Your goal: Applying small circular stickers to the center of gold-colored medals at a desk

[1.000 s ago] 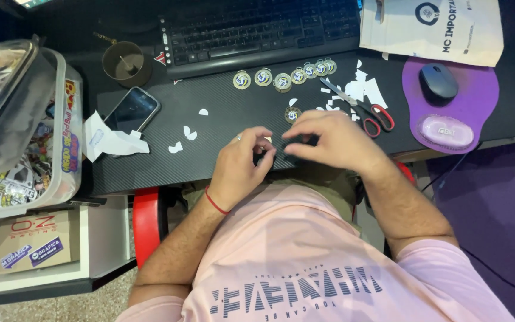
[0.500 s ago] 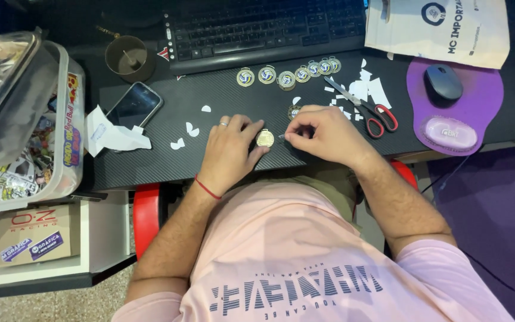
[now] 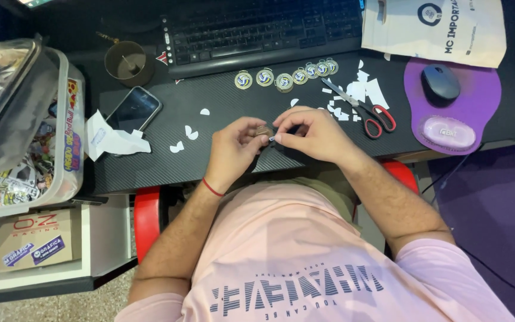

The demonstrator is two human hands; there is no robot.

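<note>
A black desk (image 3: 222,161) is seen, with a keyboard (image 3: 257,30) at its far edge. Near the middle, the left hand (image 3: 233,149) is curled narrowly around a small round medal (image 3: 263,130) — pinched in the fingertips. The right hand (image 3: 311,134) is closed to a pinch on a tiny white piece (image 3: 271,139), touching the medal. Scissors (image 3: 368,110) lie just right.

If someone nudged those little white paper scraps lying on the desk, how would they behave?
The paper scraps look thin and flat, so they are probably very light and would slide or flutter at a touch. Being small offcuts lying beside the scissors, they likely bend easily and would be fiddly to pinch off the black desk.
</note>
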